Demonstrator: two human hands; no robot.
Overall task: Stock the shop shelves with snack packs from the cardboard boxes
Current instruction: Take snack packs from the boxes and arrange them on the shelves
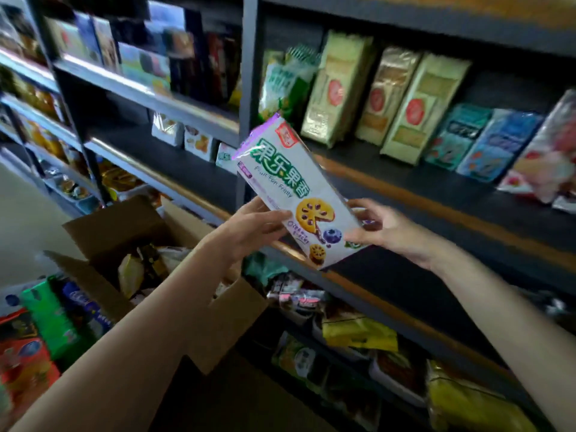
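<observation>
You hold a long snack pack (291, 188) up in front of the dark shelf (436, 194). Its long side leans: the top points up and to the left, the bottom points down and to the right. Your left hand (249, 229) grips its left edge with the thumb on the front. Your right hand (386, 229) grips the right edge near the bottom. The open cardboard box (140, 232) sits low on the left, with more packs inside
</observation>
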